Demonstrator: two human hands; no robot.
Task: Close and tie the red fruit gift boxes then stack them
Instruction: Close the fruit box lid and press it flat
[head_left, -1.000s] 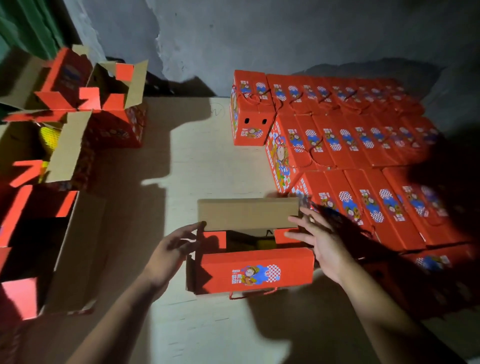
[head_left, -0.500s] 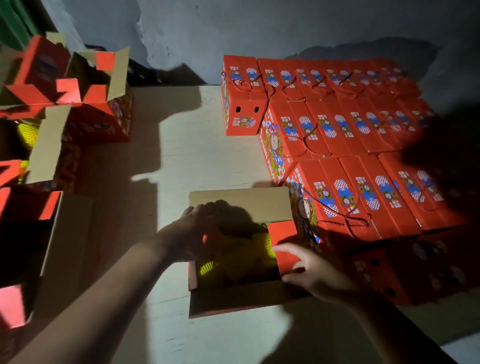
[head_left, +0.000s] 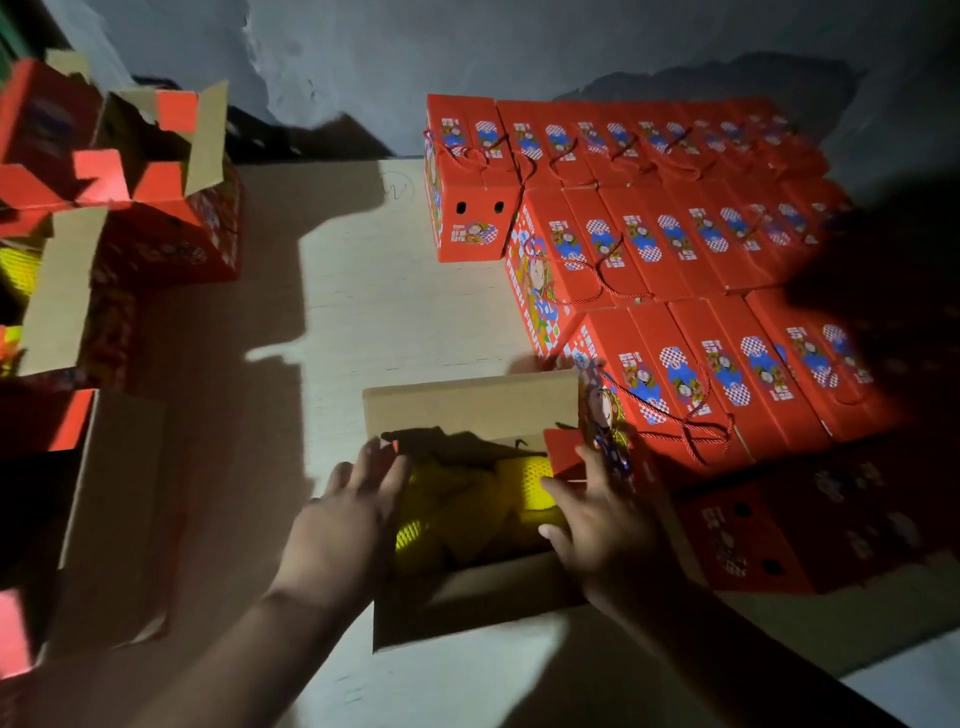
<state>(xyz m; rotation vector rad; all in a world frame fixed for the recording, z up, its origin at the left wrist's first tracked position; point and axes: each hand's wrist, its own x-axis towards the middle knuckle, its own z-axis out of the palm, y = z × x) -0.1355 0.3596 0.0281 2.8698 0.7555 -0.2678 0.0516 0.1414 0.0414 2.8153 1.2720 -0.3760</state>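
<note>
An open red gift box (head_left: 470, 597) stands on the table in front of me, its far flap (head_left: 467, 408) upright and its near flap folded outward. Yellow net-wrapped fruit (head_left: 535, 483) lies inside. My left hand (head_left: 348, 514) rests at the box's left edge with straight fingers pointing at the far flap. On the right side flap (head_left: 563, 449) lies my right hand (head_left: 597, 525), fingers extended, thumb over the opening. The left side flap is hidden under my left hand.
Rows of closed red boxes tied with red cord (head_left: 675, 244) fill the right of the table, touching the open box. Several open boxes with raised flaps (head_left: 135, 171) stand at the left. A large brown cardboard flap (head_left: 119, 519) lies at the near left.
The near flap, upright a second ago, has folded outward toward me. My left hand drew back to the box's left edge. My right hand moved up onto the right side flap.
</note>
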